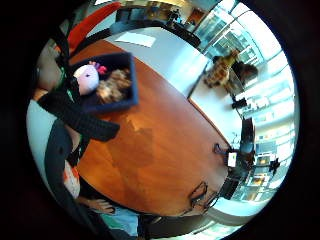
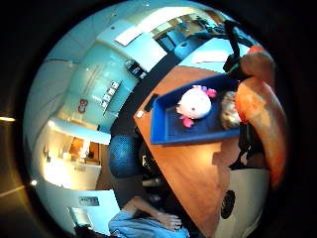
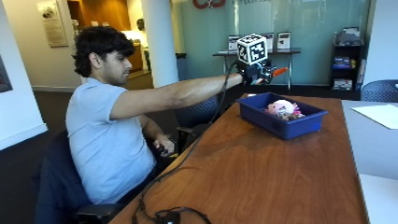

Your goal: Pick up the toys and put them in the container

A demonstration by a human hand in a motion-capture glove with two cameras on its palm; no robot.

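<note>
Curled around an orange toy [image 3: 279,71], the fingers of my gloved right hand [image 3: 256,73] hold it above the blue container [image 3: 283,122] at the table's [image 3: 261,177] far end. From the thumb side, a pink plush [image 2: 194,104] and a brown toy [image 2: 229,113] already lie inside; I judge only this drop remains. From the little-finger side, spectacles [image 1: 202,194] lie well apart, blocking nothing.

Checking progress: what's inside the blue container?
In the blue container: a pink-and-white plush toy and a brown fuzzy toy. Anything beneath them is hidden.
</note>
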